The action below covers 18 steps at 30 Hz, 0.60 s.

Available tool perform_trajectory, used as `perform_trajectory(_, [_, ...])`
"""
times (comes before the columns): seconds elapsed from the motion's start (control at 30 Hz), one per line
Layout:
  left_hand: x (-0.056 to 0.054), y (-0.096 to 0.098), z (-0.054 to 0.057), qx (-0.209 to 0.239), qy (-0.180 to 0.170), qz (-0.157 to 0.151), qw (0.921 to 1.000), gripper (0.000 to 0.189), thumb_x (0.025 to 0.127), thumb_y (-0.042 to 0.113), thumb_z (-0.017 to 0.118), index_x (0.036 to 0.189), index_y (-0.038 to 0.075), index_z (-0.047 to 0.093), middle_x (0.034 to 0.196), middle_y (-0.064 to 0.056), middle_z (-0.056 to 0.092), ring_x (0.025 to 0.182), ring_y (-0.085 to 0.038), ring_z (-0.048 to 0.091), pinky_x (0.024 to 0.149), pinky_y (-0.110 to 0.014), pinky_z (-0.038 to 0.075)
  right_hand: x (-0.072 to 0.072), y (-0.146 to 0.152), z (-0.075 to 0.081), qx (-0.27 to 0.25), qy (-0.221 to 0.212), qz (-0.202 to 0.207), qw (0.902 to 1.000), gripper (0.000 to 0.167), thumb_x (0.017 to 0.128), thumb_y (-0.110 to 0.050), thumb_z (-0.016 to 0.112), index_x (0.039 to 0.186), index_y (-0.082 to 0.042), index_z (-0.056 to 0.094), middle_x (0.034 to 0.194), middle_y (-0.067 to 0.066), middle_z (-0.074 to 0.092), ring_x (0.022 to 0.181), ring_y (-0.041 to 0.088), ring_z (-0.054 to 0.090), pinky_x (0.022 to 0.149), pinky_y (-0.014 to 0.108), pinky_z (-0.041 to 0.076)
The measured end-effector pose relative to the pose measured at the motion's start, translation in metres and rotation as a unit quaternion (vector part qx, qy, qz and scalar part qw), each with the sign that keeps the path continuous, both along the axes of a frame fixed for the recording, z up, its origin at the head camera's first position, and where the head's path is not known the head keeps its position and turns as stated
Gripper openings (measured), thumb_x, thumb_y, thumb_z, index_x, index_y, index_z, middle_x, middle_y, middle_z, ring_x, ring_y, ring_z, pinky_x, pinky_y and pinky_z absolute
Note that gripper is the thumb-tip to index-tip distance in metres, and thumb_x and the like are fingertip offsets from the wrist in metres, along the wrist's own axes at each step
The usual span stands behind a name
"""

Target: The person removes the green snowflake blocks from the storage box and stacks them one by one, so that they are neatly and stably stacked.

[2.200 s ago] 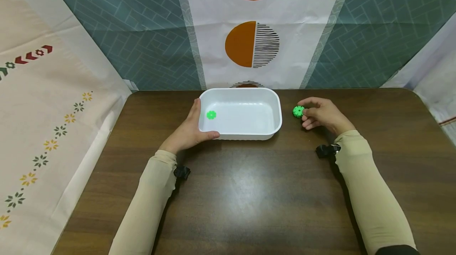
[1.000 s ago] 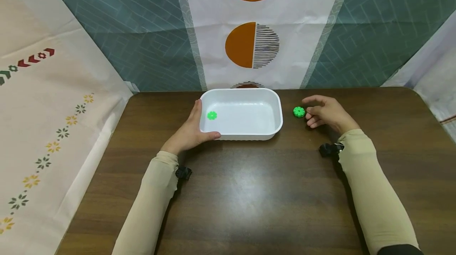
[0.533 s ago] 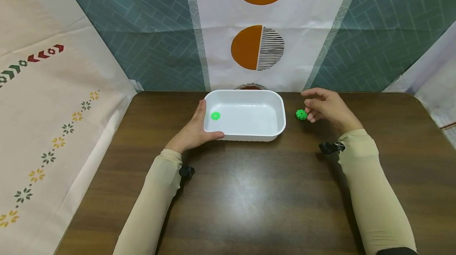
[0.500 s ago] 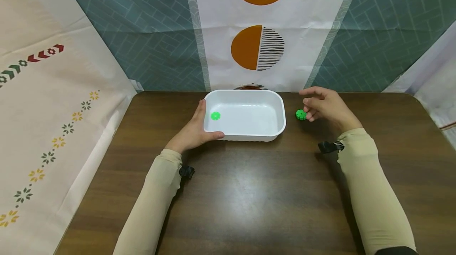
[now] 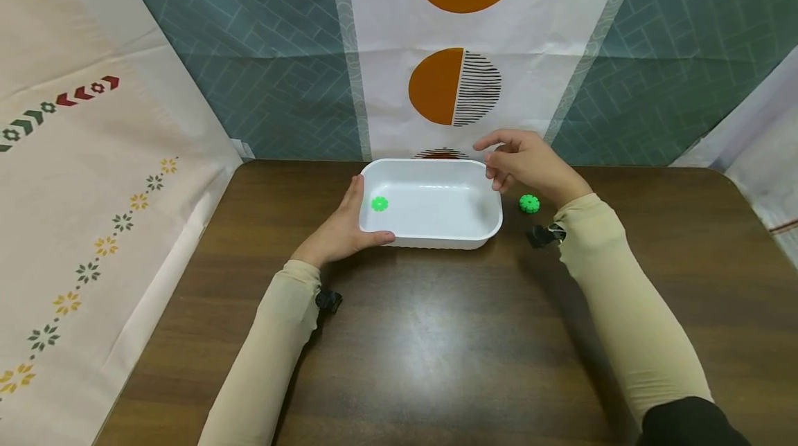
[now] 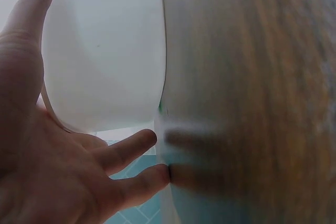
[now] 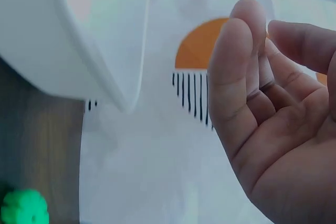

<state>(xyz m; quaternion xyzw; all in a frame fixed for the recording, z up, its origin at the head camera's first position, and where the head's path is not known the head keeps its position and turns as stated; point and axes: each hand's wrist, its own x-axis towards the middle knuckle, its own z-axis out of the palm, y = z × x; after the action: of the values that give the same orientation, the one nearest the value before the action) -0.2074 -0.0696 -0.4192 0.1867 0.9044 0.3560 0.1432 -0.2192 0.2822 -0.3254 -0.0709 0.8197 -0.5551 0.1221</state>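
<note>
A white plastic tray point(image 5: 436, 207) stands near the table's back edge. My left hand point(image 5: 337, 228) holds its left end, thumb along the front wall and fingers at the left side; in the left wrist view two fingers reach past the tray's corner. Inside the tray at left lies a flat bright-green notched disc point(image 5: 379, 203). A thicker green notched piece point(image 5: 529, 203) lies on the table right of the tray, also seen as a green blur point(image 7: 25, 207) in the right wrist view. My right hand point(image 5: 526, 163) hovers over the tray's right rim, fingers loosely bent; nothing shows between them.
The brown wooden table point(image 5: 399, 363) reaches to a hanging cloth point(image 5: 280, 65) right behind the tray. Another pale patterned cloth point(image 5: 93, 176) hangs along the left side. Black wrist straps point(image 5: 544, 235) sit on both wrists.
My right hand has lifted off the green piece and moved left and up to the tray's right rim. The green piece stays on the table. My left hand keeps hold of the tray.
</note>
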Motion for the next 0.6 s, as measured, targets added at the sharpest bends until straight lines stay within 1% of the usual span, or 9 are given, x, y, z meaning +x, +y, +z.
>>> perform_trajectory(0.1, [0.001,0.000,0.000,0.003,-0.003,0.001,1.0000,0.131,0.080,0.060,0.078,0.161,0.011,-0.013,0.168,-0.013,-0.010,0.150,-0.035,0.016,0.116,-0.050,0.025,-0.007,-0.011,0.000,0.011,0.001,0.016,0.9998,0.025,0.103,-0.010,0.056,0.126,-0.002,0.062,0.085,0.026,0.061,0.063,0.029,0.063,0.063,0.039,0.058])
perform_trajectory(0.33, [0.001,-0.001,0.001,0.009,-0.006,0.000,0.9999,0.133,0.080,0.061,0.079,0.161,0.013,-0.015,0.168,-0.012,-0.011,0.150,-0.035,0.016,0.116,-0.050,0.025,-0.028,-0.033,-0.006,0.020,0.013,0.038,0.9990,0.021,0.103,-0.012,0.057,0.121,-0.003,0.064,0.083,0.022,0.062,0.063,0.029,0.064,0.063,0.039,0.058])
perform_trajectory(0.47, [0.002,-0.002,0.001,0.007,-0.007,0.000,0.9999,0.134,0.079,0.062,0.078,0.161,0.012,-0.015,0.168,-0.012,-0.011,0.150,-0.034,0.016,0.116,-0.050,0.025,-0.036,-0.045,-0.012,0.044,0.019,0.054,0.9974,0.020,0.103,-0.012,0.056,0.118,-0.002,0.065,0.081,0.021,0.061,0.063,0.029,0.063,0.062,0.037,0.058])
perform_trajectory(0.6, [0.002,-0.002,0.001,0.013,-0.008,0.001,0.9999,0.134,0.079,0.061,0.079,0.161,0.010,-0.013,0.168,-0.013,-0.010,0.150,-0.034,0.016,0.116,-0.050,0.024,-0.042,-0.059,-0.017,0.068,0.034,0.055,0.9956,0.018,0.104,-0.012,0.056,0.114,-0.002,0.067,0.077,0.018,0.060,0.064,0.030,0.063,0.062,0.035,0.057])
